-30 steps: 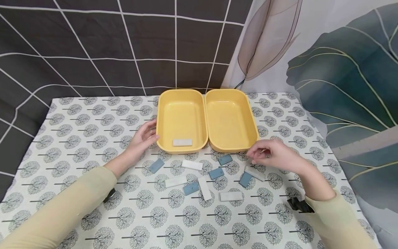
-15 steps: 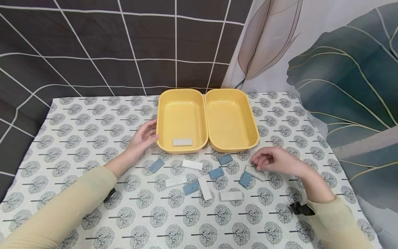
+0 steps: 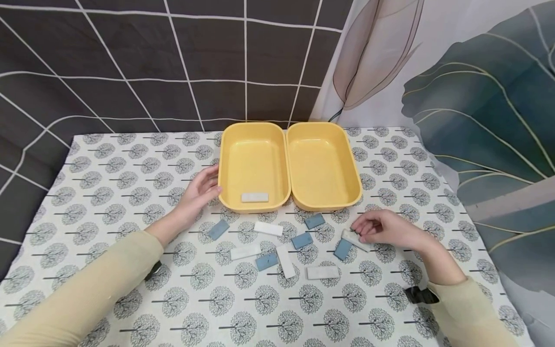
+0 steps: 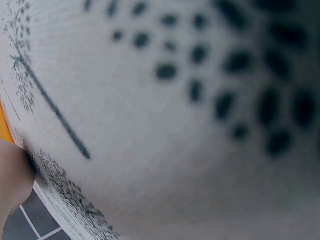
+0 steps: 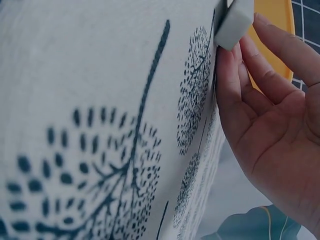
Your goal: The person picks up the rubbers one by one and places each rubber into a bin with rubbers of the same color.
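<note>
My left hand (image 3: 196, 195) rests against the outer left wall of the left yellow tray (image 3: 222, 166), thumb near the rim. One white domino-shaped block (image 3: 255, 197) lies inside that tray. My right hand (image 3: 388, 229) is low over another white block (image 3: 360, 243), with finger and thumb tips around or against its edges. In the right wrist view this white block (image 5: 235, 25) sits right at the fingertips; a firm pinch cannot be made out. The block touches a blue block (image 3: 342, 250). In the left wrist view mostly cloth shows, with part of a hand (image 4: 15, 172).
Several blue blocks, such as one blue block (image 3: 218, 230), and several white blocks, such as one white block (image 3: 323, 273), lie scattered before the trays. The right yellow tray (image 3: 357, 185) stands against the left one. A tree-print cloth (image 3: 173, 299) covers the table.
My right hand has moved from beside the right tray's near corner down towards me, to the white block. The left hand has stayed at the left tray. The blocks look unmoved.
</note>
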`<state>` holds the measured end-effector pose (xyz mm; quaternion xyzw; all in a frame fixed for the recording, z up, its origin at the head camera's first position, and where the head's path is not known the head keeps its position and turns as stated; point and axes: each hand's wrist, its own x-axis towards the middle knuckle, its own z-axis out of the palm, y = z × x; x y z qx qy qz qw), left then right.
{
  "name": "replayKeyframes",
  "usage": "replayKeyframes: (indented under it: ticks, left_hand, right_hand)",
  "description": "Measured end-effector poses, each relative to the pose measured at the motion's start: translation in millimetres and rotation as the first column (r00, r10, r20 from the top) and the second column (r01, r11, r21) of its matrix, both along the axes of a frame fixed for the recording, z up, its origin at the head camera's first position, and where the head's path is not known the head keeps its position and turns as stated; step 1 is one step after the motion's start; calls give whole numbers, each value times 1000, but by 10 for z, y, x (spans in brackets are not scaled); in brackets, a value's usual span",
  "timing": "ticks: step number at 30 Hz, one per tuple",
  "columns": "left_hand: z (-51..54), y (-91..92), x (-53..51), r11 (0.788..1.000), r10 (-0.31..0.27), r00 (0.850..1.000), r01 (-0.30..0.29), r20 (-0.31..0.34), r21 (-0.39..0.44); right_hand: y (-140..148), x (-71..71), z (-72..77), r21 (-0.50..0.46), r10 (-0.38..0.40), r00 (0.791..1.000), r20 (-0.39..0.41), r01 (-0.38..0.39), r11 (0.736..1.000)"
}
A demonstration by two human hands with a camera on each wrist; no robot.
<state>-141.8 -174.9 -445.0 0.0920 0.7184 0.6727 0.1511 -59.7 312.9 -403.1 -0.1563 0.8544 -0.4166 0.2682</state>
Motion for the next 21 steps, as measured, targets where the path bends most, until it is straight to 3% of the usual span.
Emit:
replayKeyframes:
  ticks: [21]
  left_hand:
    - [-10, 2, -8, 1000, 3, 1000, -3, -8, 6]
  right_hand:
    - [-55, 22, 0, 50, 10, 1000, -10, -10, 999]
